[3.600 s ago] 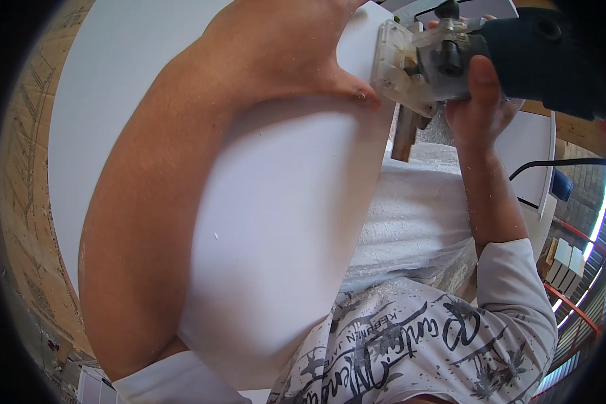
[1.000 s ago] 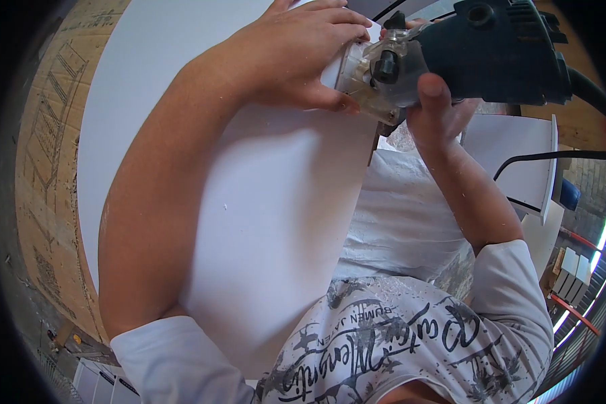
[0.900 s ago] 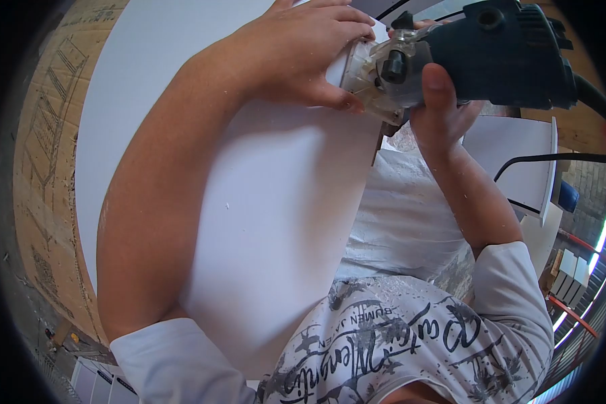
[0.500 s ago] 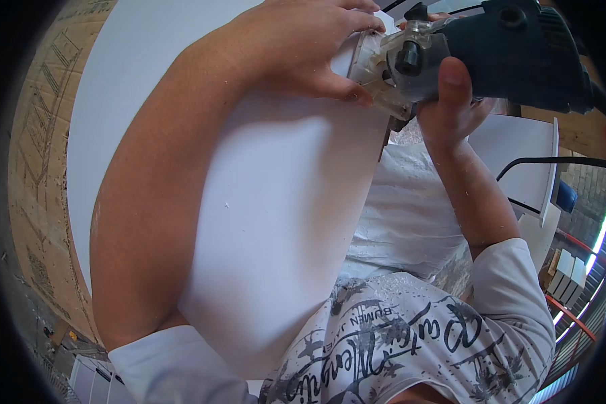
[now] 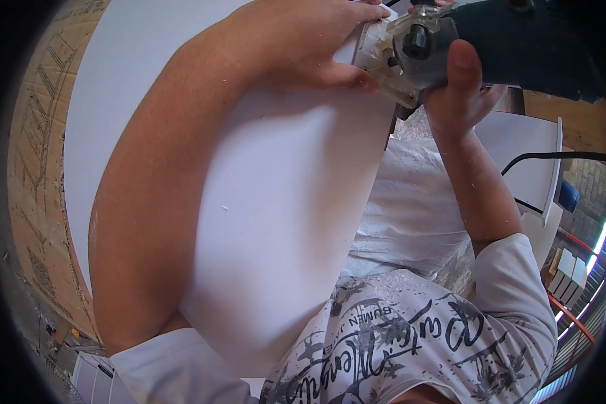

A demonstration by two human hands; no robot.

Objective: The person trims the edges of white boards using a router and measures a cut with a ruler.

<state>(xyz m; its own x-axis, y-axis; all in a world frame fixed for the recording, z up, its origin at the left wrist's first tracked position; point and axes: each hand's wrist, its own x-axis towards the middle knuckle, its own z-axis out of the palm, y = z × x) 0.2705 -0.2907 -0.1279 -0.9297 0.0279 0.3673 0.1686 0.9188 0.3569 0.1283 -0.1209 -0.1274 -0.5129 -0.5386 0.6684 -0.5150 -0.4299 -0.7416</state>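
A trim router (image 5: 518, 50) with a dark body and a clear base lies on its side at the edge of a white panel (image 5: 283, 202). My right hand (image 5: 461, 94) is wrapped around its body from below, thumb up along the near side. My left hand (image 5: 323, 50) rests on the panel, with its thumb and fingers against the clear base plate from either side. The router's bit is hidden beneath the base.
Printed cardboard (image 5: 44, 155) lies left of the panel. A black cord (image 5: 559, 155) runs at the right, past another white panel (image 5: 528, 161). Stacked pieces (image 5: 569, 279) stand farther right. White dust specks the panel and my shirt (image 5: 411, 330).
The router and both hands have shifted slightly up and to the right in view. Both hands keep their hold on it.
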